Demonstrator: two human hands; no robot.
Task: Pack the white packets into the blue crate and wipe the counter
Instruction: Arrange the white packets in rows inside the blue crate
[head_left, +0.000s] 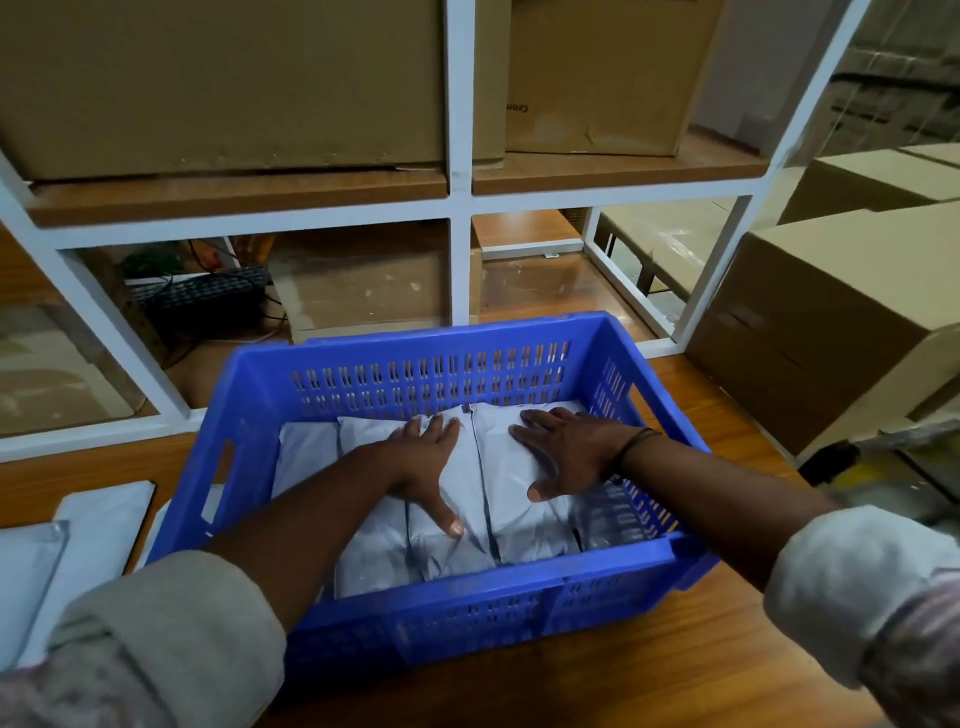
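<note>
Both hands are down inside the blue crate (249, 395), spread flat on the white packets (524, 525) that already lie there. The left hand (428, 460) presses palm-down on the middle packet, fingers wide, thumb stretched toward the near wall. The right hand (566, 454) lies just beside it on the packet next to the right wall, also splayed and gripping nothing. The packets sit side by side, their long axis running from the near wall to the far wall, and they cover most of the crate floor; a thin strip of another packet shows at the left side.

What matters next lies to the left. More packets (98, 525) rest on the counter (649, 649) outside the crate's left wall, near the counter's front left corner, flat and overlapping, their long sides running roughly the same way as those in the crate. They are well apart from the right hand and much nearer the left arm, so I would expect the left hand to lift out over the left wall and fetch them, laying them lengthwise on top.

No cloth for wiping is clearly in view. Cardboard boxes (831, 332) stand toward the counter's right edge.
</note>
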